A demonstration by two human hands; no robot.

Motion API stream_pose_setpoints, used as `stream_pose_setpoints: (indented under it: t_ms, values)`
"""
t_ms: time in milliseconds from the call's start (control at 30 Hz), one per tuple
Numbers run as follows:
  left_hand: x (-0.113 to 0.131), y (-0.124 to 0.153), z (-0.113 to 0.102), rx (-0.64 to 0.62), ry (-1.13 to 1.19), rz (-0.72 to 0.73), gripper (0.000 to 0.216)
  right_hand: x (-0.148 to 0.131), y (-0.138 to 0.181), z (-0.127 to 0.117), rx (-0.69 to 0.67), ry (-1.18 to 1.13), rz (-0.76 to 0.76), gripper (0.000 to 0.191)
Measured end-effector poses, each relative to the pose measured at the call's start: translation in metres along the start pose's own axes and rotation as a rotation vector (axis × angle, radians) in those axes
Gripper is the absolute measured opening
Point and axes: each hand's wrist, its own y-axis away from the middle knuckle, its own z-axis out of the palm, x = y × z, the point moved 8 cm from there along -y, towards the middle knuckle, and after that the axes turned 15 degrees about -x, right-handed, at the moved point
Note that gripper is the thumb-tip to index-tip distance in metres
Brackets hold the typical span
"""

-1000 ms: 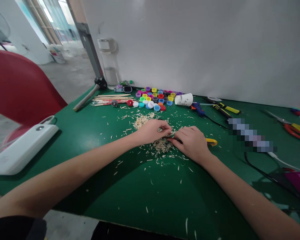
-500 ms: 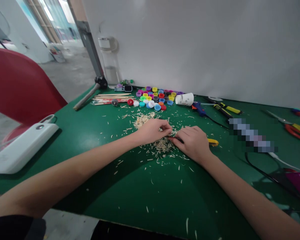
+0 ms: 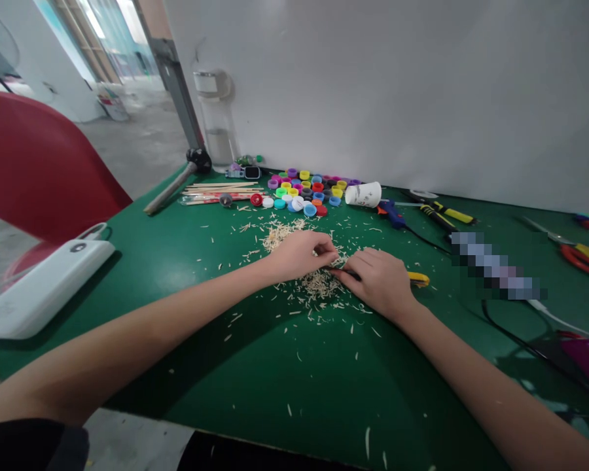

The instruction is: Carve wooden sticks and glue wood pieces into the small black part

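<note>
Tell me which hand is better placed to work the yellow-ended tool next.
Likely the right hand: it's closed around the tool, yellow end jutting out. The left hand is pinched over the pale shavings instead.

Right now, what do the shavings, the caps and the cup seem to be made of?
Shavings: probably wood, dry and matt, as pale, thin slivers suggest.
Caps: likely plastic, smooth, slightly glossy, mostly in bright solid colours.
Cup: perhaps paper, matt white with dark marks; any coating is unclear.
</note>
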Motion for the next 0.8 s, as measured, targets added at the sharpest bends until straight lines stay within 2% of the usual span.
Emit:
stream_pose_setpoints:
  t_ms: [267, 433, 600, 800]
  values:
    - [0.0, -0.0038, 0.002, -0.014, -0.006, 0.004, 0.019, -0.0009, 0.0002, -0.0011, 0.014, -0.002, -0.019, 0.035]
    - [-0.0008, -0.0047, 0.0017, -0.01, -0.015, 0.006, 0.019, 0.0019, 0.0024, -0.006, 0.08, -0.003, 0.006, 0.033]
    - [-0.0027, -0.0058, 0.0014, -0.022, -0.001, -0.01, 0.019, -0.0027, 0.0016, -0.0033, 0.048, 0.004, -0.05, 0.032]
    - [-0.0006, -0.0084, -0.0016, -0.023, -0.079, -0.039, 0.019, 0.0006, 0.0003, -0.0007, 0.023, -0.009, -0.027, 0.033]
